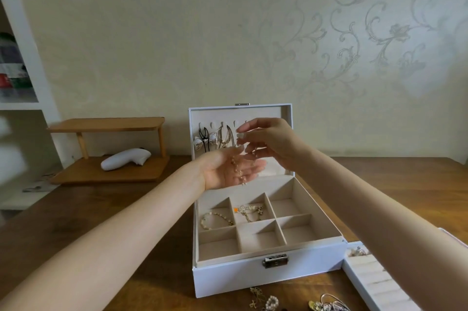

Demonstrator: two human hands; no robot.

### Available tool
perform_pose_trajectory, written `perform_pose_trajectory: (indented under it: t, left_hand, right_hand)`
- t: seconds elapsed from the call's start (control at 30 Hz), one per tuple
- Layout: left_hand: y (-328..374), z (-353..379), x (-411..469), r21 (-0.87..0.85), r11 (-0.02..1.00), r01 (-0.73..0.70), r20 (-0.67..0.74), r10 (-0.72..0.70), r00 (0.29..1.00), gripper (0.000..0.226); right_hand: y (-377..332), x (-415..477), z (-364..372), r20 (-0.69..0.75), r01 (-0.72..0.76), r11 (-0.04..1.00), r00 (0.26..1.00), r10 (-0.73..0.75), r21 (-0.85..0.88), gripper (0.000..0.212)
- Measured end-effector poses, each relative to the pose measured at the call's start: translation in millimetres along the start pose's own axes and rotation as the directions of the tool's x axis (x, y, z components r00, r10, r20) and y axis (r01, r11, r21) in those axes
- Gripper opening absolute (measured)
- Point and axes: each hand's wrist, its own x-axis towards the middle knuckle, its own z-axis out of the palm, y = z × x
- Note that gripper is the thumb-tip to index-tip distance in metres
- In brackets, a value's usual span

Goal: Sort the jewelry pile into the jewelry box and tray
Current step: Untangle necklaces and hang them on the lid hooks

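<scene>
— Where are the hands?
— Both are above the open jewelry box (266,277). The left hand (222,171) lies palm up with its fingers relaxed. The right hand (268,141) pinches the top of a beaded chain (238,171), which hangs down across the left palm.
— And elsewhere?
— A bracelet (217,220) and a gold chain (250,210) sit in two back compartments. The pile (268,302) lies on the worktop (76,209) before the box, with the tray (367,275) just to the right
</scene>
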Motion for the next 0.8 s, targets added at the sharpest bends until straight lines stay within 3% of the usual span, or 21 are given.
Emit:
perform_pose_trajectory:
  t: [0.1, 0.23, 0.37, 0.5, 0.6, 0.63, 0.8]
  left_hand:
    - [6, -1, 1, -0.013, 0.997, -0.079, -0.102, 0.077, 0.992, 0.015]
    - [10, -3, -2, 0.248, 0.964, -0.095, -0.12, 0.128, 0.985, 0.012]
    - [10, 0, -5, 0.664, 0.74, -0.108, -0.089, 0.222, 0.971, 0.012]
    - [16, 6, -5, 0.706, 0.7, -0.106, -0.123, 0.269, 0.955, 0.025]
    - [21, 9, -2, 0.871, 0.477, -0.119, -0.088, 0.388, 0.917, 0.045]
    - [23, 9, -1, 0.875, 0.454, -0.172, -0.051, 0.438, 0.898, 0.044]
    - [36, 8, -3, 0.815, 0.535, -0.224, -0.059, 0.462, 0.885, 0.01]
  right_hand:
    - [5, -1, -2, -0.026, -0.007, 1.0, 1.0, 0.006, -0.012, 0.01]
    - [10, 2, -14, -0.059, -0.013, 1.0, 0.998, 0.012, -0.015, 0.011]
    - [11, 8, -20, -0.023, 0.013, 0.998, 1.0, -0.014, -0.063, 0.011]
    - [4, 16, -20, 0.018, 0.078, 0.986, 0.997, -0.076, -0.149, 0.011]
    - [-1, 22, -16, 0.043, 0.125, 0.949, 0.992, -0.118, -0.29, 0.011]
    - [-2, 25, -15, 0.053, 0.137, 0.931, 0.991, -0.127, -0.339, 0.012]
    - [-5, 34, -18, 0.039, 0.122, 0.907, 0.992, -0.116, -0.403, 0.016]
